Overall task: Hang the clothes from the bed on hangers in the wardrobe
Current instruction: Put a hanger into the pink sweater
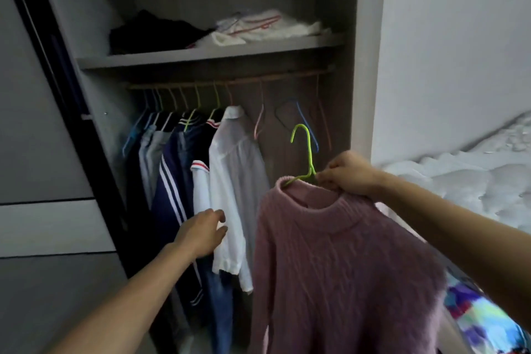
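Grips green hanger at its neck with right hand, fingers curled tight. Holds pink sweater on it below wardrobe rail, hook clear of rail. Touches white shirt hung on rail with left hand, fingers relaxed.

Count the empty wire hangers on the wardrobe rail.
3 clear: a pink wire hanger beside the white shirt, a blue wire hanger mid-gap, another pink hanger by the right wall. A dark outline beside the blue one may be a fourth.
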A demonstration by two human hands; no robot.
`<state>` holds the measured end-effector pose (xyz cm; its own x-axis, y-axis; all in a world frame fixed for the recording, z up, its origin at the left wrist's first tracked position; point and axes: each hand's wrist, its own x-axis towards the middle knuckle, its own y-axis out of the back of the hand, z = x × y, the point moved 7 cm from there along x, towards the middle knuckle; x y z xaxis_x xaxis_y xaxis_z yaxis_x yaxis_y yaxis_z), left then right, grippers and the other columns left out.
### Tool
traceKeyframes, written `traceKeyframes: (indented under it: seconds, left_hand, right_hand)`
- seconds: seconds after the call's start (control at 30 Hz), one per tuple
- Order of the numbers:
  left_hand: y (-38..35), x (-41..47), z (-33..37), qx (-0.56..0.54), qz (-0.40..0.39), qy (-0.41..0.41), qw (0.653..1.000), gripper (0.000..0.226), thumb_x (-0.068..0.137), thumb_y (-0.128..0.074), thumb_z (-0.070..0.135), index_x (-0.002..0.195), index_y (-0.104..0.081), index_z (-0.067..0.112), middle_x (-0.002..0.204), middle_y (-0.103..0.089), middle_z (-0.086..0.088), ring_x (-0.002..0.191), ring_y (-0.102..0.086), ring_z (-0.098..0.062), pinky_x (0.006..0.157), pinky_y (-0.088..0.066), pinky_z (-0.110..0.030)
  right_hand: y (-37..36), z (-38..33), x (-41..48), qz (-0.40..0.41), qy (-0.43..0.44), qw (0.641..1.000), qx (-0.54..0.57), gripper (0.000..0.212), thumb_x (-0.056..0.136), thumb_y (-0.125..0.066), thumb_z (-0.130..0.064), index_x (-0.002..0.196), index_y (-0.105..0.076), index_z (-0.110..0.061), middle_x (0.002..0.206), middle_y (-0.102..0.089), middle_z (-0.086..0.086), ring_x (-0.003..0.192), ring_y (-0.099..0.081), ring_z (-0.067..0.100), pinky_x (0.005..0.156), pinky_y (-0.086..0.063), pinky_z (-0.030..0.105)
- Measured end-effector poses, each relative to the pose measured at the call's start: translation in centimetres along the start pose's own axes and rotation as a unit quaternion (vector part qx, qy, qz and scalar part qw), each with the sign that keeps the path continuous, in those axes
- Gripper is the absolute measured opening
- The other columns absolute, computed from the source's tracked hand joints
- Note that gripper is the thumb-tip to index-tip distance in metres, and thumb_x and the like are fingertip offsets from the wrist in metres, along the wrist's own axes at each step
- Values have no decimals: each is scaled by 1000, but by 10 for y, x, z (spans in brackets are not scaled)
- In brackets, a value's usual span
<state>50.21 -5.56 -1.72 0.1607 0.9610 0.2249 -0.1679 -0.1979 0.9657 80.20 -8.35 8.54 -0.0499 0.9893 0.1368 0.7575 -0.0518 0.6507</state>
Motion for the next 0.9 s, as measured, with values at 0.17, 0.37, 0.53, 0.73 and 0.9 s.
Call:
traceKeyframes:
  seconds: [0.17,0.37,0.53,0.73,0.9]
  left_hand:
    - [21,38,-26,1,34,11,999,34,96,-48,39,125,-52,21,116,-58,-1,105,-57,-20,79,-47,-34]
    - [59,93,-55,15,63,29,997,31,96,-49,36,121,-53,20,115,-60,-3,100,-59,-21,69,-42,-31]
    - [87,140,-85,36,104,44,993,28,94,-49,34,117,-55,19,118,-56,-6,107,-56,-25,72,-43,-33]
    - [89,186,-110,51,109,20,993,32,94,-50,34,122,-53,18,123,-52,-7,114,-50,-26,83,-45,-36]
    - [108,231,-126,76,157,-40,984,30,93,-51,33,117,-55,16,117,-52,-8,114,-48,-29,91,-42,-40]
  right_hand:
    - [-21,-67,45,-60,3,986,154,38,86,-64,-11,49,-55,-10,48,-45,4,44,-37,15,48,-33,25]
    - [-31,-112,133,-52,-37,935,348,30,90,-53,0,60,-50,-5,41,-42,3,31,-39,10,36,-35,16]
    - [-47,-130,221,-52,-71,896,434,36,94,-49,-7,58,-43,-13,42,-42,0,42,-42,12,54,-40,26]
    - [-62,-151,295,63,-25,951,302,6,81,-57,0,75,-57,-2,62,-55,15,55,-54,23,52,-46,31]
    - [-60,-164,349,129,-2,972,198,17,86,-54,1,100,-63,5,70,-55,11,57,-53,19,37,-43,20]
